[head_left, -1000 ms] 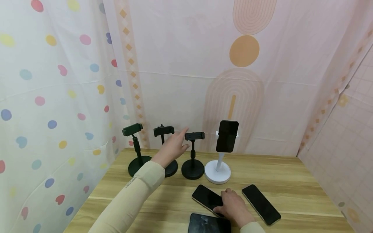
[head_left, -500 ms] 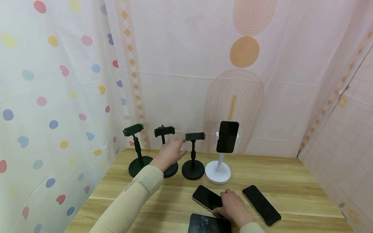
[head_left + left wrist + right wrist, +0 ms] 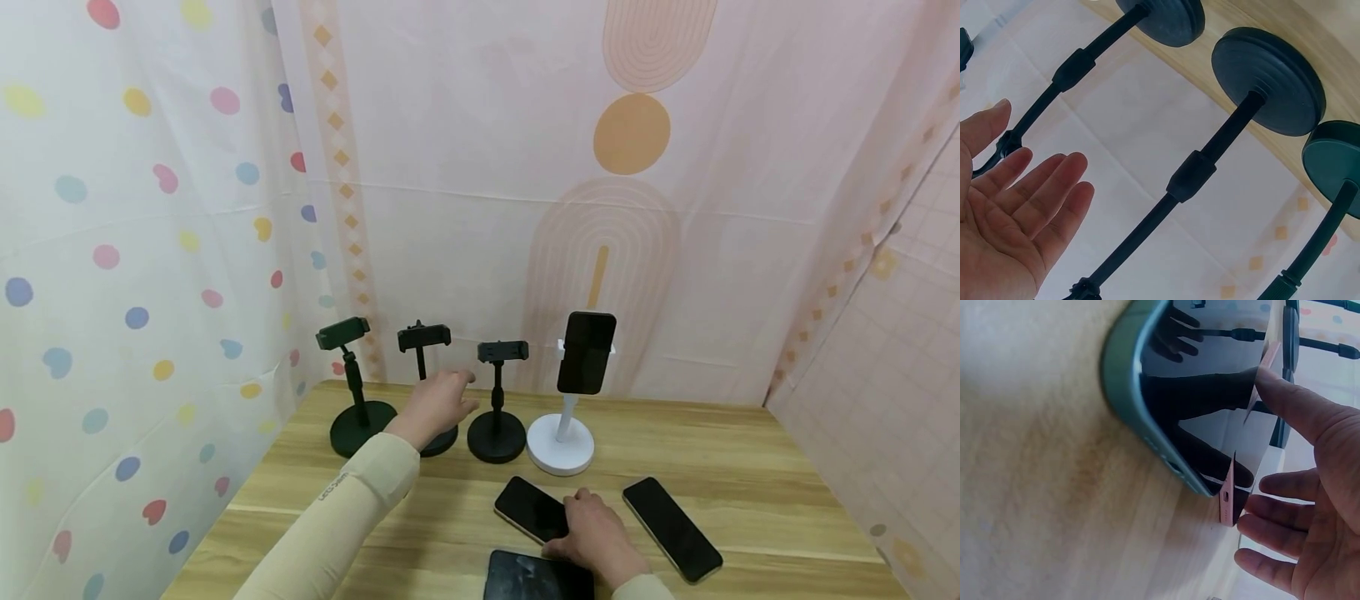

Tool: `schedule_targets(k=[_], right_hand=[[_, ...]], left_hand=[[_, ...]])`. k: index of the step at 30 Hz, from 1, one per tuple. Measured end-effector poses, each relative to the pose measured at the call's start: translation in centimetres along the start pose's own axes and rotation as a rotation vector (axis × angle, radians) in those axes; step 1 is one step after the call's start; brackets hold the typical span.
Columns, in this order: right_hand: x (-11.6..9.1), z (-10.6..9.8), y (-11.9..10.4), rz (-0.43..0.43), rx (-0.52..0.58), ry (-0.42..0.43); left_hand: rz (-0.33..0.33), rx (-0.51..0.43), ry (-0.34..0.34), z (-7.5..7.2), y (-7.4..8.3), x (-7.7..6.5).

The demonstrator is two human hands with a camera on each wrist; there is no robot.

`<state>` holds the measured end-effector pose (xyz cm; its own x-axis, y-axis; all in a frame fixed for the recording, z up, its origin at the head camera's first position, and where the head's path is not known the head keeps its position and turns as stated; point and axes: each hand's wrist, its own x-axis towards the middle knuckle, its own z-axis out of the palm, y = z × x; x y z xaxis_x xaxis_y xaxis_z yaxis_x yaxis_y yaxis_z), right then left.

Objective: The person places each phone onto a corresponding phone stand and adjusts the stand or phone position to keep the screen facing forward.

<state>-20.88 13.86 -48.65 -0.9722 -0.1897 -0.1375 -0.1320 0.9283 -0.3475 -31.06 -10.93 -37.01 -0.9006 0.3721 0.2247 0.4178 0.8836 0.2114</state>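
a: biggest first?
b: your table (image 3: 750, 475); on it the white stand (image 3: 560, 448), wide-footed, likely to steady its mounted phone (image 3: 587, 354).
a: hands?
b: your left hand (image 3: 435, 408), left of that stand: fingers loosely spread, holding nothing. your right hand (image 3: 597, 537), this side of it: fingers apart, no grip showing, perhaps steadying the loose phone (image 3: 528, 507), flat before the stand.

From my end I see a table (image 3: 720, 446) with pale wood-grain striping, its far edge running along a hanging pinkish-white cloth (image 3: 450, 233). That cloth carries an ochre disc (image 3: 632, 133), a pale ribbed arch (image 3: 555, 267) below it, and a band of ochre diamonds (image 3: 341, 157) down its left side. To my left hangs a white cloth with multicoloured dots and hearts (image 3: 150, 275); to my right, a faintly gridded pinkish sheet (image 3: 903, 375). The light looks soft, and creases cross the fabric.
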Motion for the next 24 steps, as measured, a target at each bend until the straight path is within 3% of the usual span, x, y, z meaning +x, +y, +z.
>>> schedule_targets(k=[9, 24], right_hand=[[0.0, 0.8, -0.3, -0.03, -0.019, 0.041], [0.3, 1.2, -0.3, -0.028, 0.026, 0.03]], left_hand=[[-0.006, -0.001, -0.008, 0.3, -0.2, -0.1], [-0.01, 0.009, -0.03, 0.4, -0.1, -0.3]])
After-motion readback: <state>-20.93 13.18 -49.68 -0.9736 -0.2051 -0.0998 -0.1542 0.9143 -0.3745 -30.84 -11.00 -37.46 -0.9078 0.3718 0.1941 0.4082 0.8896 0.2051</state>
